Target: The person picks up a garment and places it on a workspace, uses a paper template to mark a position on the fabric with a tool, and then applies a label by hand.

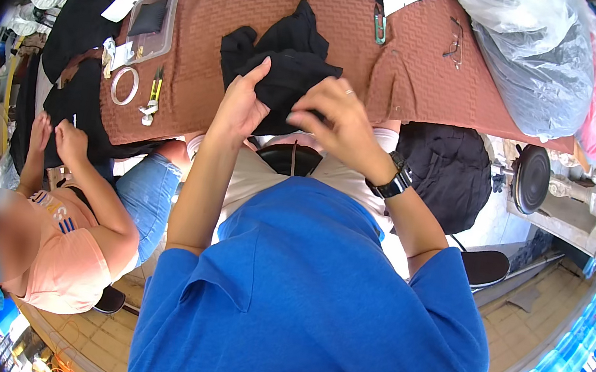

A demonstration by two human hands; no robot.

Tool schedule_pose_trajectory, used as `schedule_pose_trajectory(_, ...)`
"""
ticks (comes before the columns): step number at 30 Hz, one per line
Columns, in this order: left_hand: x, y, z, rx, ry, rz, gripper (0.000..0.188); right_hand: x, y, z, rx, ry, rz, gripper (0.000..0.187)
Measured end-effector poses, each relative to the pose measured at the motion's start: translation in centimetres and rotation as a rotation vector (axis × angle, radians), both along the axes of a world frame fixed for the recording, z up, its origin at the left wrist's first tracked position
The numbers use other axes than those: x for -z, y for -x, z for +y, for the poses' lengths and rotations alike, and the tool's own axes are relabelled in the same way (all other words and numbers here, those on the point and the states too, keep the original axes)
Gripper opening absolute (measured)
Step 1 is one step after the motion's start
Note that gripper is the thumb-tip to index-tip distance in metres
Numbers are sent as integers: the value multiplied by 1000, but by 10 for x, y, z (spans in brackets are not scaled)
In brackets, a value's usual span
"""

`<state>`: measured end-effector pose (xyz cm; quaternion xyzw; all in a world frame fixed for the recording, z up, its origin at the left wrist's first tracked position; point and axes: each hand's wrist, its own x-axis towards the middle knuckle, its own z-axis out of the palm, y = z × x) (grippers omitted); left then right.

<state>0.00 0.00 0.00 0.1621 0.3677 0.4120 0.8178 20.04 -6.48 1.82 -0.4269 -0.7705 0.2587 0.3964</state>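
Observation:
A piece of black fabric (290, 76) lies bunched at the near edge of the brown-covered table (205, 31), partly hanging over my lap. My left hand (242, 106) grips its near left side, thumb raised along the cloth and the other fingers hidden beneath. Just right of the fabric is my right hand (340, 122), a ring on one finger and a black watch (397, 178) at the wrist. Its fingers are curled in toward the thumb, close to the cloth's right edge. Whatever they may pinch is too small to make out.
Left on the table are a clear plastic box (154, 35), a white tape roll (124, 86) and yellow-black cutters (154, 92). Green thread snips (379, 27) and eyeglasses (455, 45) lie farther back. Bagged goods (533, 59) fill the right corner. A co-worker (83, 248) sits at left.

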Motion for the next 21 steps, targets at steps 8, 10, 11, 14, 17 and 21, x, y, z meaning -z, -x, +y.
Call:
schedule_pose_trajectory(8,-4,-27,-13,-108,-237,154,30,-4,3,48,207,-107,188,17)
schedule_pose_trajectory(10,-4,-26,-17,-126,-254,178,29,2,6,54,194,-113,156,16)
schedule_pose_trajectory(11,-4,-25,-19,-134,-263,190,29,3,6,55,197,-116,135,15)
schedule_pose_trajectory(14,-1,-21,-22,-171,-243,201,28,-3,11,56,212,-94,195,12)
schedule_pose_trajectory(17,5,-17,-25,-206,-249,173,28,-18,10,59,206,-91,212,11)
schedule_pose_trajectory(21,4,-20,-26,-207,-248,160,28,-15,9,59,95,-29,142,12)
